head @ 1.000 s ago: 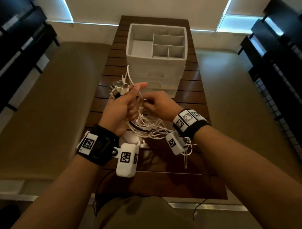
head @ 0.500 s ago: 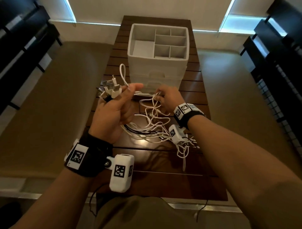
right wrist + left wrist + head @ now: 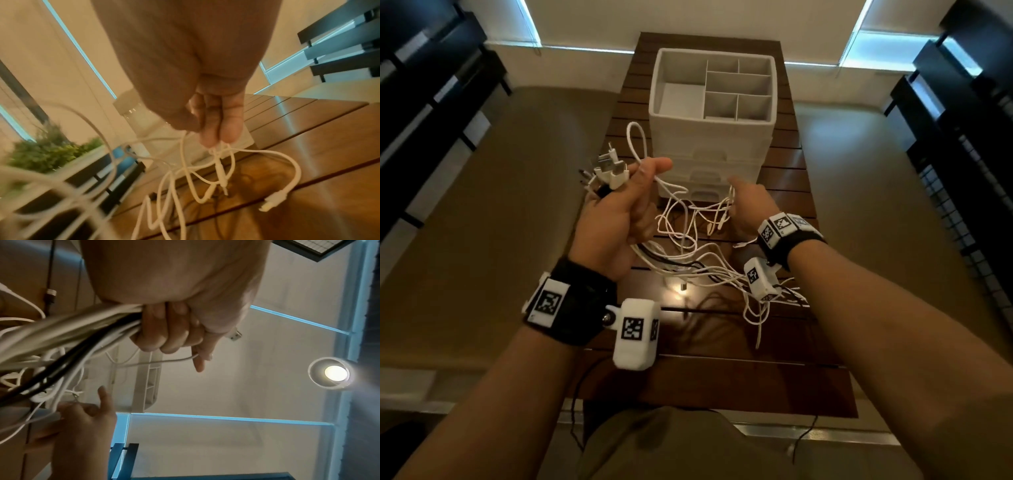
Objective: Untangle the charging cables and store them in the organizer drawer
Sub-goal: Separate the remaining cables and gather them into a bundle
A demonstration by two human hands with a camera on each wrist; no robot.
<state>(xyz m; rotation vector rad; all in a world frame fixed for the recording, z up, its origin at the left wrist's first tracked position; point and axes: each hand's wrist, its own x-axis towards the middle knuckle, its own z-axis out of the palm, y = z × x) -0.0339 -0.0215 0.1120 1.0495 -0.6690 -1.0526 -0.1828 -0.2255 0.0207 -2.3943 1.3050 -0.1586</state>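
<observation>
My left hand (image 3: 619, 212) grips a bundle of white and black charging cables (image 3: 68, 337), its fingers (image 3: 164, 331) curled round them. Several plug ends (image 3: 609, 171) stick up above the fist. My right hand (image 3: 750, 205) pinches a white cable (image 3: 218, 160) between its fingertips (image 3: 218, 136) and holds it out to the right. Tangled loops (image 3: 698, 246) hang between both hands above the wooden table (image 3: 784, 383). Just behind the hands stands the white organizer (image 3: 712, 113), with open top compartments and shut drawers (image 3: 719, 171) on its front.
Loose cable ends (image 3: 760, 318) trail onto the table under my right wrist. A white plug (image 3: 273, 199) lies on the wood. Dark slatted furniture (image 3: 962, 137) stands at both sides of the room. A green plant (image 3: 49, 151) shows in the right wrist view.
My hands have drawn apart. The right hand moved right and away, pulling a white cable out of the tangle. The left hand shifted left with the bundle.
</observation>
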